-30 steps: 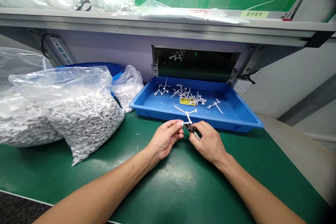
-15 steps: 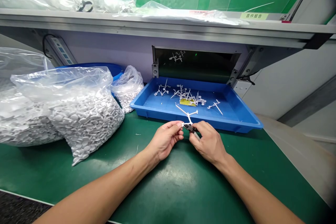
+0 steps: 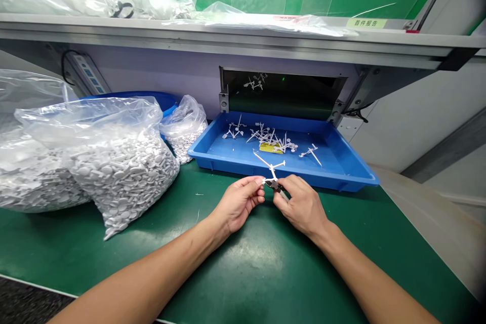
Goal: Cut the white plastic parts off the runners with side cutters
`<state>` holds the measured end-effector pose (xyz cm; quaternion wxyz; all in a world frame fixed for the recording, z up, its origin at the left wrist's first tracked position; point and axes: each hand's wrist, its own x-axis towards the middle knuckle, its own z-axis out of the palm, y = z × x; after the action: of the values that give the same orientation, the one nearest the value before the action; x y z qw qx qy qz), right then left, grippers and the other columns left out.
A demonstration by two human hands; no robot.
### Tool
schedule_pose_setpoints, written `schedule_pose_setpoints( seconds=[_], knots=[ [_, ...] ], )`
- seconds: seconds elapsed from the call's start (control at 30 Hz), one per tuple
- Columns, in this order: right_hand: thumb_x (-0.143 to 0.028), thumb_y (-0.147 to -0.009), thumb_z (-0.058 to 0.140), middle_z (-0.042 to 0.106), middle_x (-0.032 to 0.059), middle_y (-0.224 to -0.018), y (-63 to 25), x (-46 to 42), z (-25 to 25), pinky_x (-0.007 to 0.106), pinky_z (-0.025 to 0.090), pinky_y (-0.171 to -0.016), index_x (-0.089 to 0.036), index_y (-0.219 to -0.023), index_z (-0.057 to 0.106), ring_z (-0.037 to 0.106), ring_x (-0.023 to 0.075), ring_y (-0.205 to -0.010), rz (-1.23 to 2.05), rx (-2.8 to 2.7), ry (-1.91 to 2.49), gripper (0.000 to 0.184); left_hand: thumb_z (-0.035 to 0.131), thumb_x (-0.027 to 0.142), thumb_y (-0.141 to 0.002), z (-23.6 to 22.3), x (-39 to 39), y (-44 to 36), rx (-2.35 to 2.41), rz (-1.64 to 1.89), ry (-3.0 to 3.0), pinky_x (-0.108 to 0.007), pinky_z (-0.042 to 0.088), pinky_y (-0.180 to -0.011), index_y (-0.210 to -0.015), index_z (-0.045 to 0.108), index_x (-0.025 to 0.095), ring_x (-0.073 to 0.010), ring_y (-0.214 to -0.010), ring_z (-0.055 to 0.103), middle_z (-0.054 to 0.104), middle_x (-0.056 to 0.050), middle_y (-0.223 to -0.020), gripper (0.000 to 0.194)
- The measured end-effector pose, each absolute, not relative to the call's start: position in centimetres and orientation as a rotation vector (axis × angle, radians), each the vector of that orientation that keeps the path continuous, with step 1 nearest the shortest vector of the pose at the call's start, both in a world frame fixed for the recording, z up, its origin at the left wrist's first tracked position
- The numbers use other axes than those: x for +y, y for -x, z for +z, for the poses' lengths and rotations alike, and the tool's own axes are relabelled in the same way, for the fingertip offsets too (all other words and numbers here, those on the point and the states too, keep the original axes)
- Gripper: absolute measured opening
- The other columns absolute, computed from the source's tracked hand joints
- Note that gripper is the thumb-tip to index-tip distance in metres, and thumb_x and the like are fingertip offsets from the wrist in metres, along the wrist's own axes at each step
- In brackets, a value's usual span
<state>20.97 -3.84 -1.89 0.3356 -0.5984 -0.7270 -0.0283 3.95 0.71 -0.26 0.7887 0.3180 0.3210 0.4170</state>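
Between the thumb and fingers of my left hand (image 3: pixel 243 198) is one end of a branched white plastic sprue (image 3: pixel 272 167). Its thin arms spread up and away, in front of the blue tray's near wall. My right hand (image 3: pixel 301 203) is wrapped around a pair of nippers (image 3: pixel 276 187), whose dark jaws lie at the sprue's lower end, close to my left fingertips. The small part pinched in my left fingers is mostly hidden. Both hands are just above the green table, near the tray.
A blue tray (image 3: pixel 224 161) holds several white sprues (image 3: pixel 266 134) and a yellow piece (image 3: pixel 271 148). Behind it a dark opening (image 3: pixel 281 96) sits in the panel. Clear bags of small white parts (image 3: pixel 125 177) stand at left. A shelf edge (image 3: pixel 228 43) overhangs the green table (image 3: pixel 243 273).
The nipper jaws have shifted slightly against the sprue's lower end. Both hands keep nearly the same place and grip.
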Motion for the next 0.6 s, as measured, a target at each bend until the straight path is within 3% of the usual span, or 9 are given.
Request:
schedule_pose_setpoints(
  seconds=[0.23,0.47,0.6],
  knots=[
    [-0.021,-0.085,0.048,0.058,0.0026,-0.073,-21.4,-3.2,-2.6,0.027,0.038,-0.070,-0.020,-0.079,0.062,0.052,0.0166,-0.072,-0.036,-1.989,1.591,0.015,0.067,0.008,-0.082,-1.0,1.3,-3.8,0.740,0.857,-0.694,-0.015,0.053,-0.059,-0.090,0.070,0.007,-0.0066,-0.060,0.058,0.062,-0.004,-0.073,0.008],
    [-0.023,-0.081,0.050,0.052,-0.0032,-0.063,-23.3,-3.4,0.2,0.023,0.032,-0.056,-0.018,-0.067,0.057,0.044,0.0111,-0.059,0.501,-1.989,1.495,0.016,0.072,0.014,-0.079,-0.6,1.6,-3.9,0.752,0.839,-0.828,-0.016,0.053,-0.058,-0.089,0.070,0.008,-0.0069,-0.061,0.058,0.062,-0.004,-0.074,0.012],
    [-0.034,-0.082,0.055,0.052,-0.0021,-0.065,-25.3,-3.9,1.8,0.024,0.035,-0.056,-0.017,-0.075,0.059,0.045,0.0119,-0.059,0.864,-1.780,1.297,0.018,0.077,0.019,-0.076,-0.5,1.3,-4.0,0.719,0.848,-0.872,-0.017,0.053,-0.061,-0.093,0.070,0.011,-0.0076,-0.064,0.058,0.062,-0.003,-0.075,0.020]
  ],
)
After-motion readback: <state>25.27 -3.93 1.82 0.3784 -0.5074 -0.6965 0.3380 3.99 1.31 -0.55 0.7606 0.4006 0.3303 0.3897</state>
